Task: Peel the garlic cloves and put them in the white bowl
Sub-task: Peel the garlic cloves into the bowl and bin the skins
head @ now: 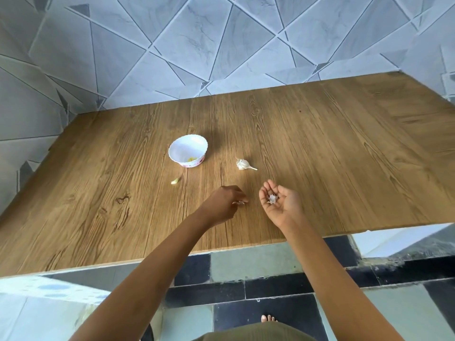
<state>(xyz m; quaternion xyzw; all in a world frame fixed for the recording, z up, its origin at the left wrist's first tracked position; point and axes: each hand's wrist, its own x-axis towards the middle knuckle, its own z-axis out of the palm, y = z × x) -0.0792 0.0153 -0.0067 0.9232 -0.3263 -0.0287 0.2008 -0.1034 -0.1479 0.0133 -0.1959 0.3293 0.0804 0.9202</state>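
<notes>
We look down on a wooden surface (320, 143) set against a wall of grey angular tiles (221, 45). The left hand (226, 200) reaches low over the surface, knuckles up. Its fingers (242, 196) are drawn together on a scrap of papery skin (239, 202), though blur hides exactly how they lie. The right hand (280, 205) sits just beside it, palm up, with its fingers loosely apart and gently cupped. A small heap of white garlic peel (272, 199) lies in the palm.

Beyond the hands, a partial garlic bulb (242, 164) lies on its side with its stem pointing right. The white bowl (184, 148) stands upright to the left of the bulb, and we make out some pale yellow peeled cloves (192, 159) at its bottom. A single loose clove (175, 181) lies on the surface just in front of the bowl. Below the near edge we see dark and pale floor tiles (246, 264) and the toes of a bare foot (268, 318).
</notes>
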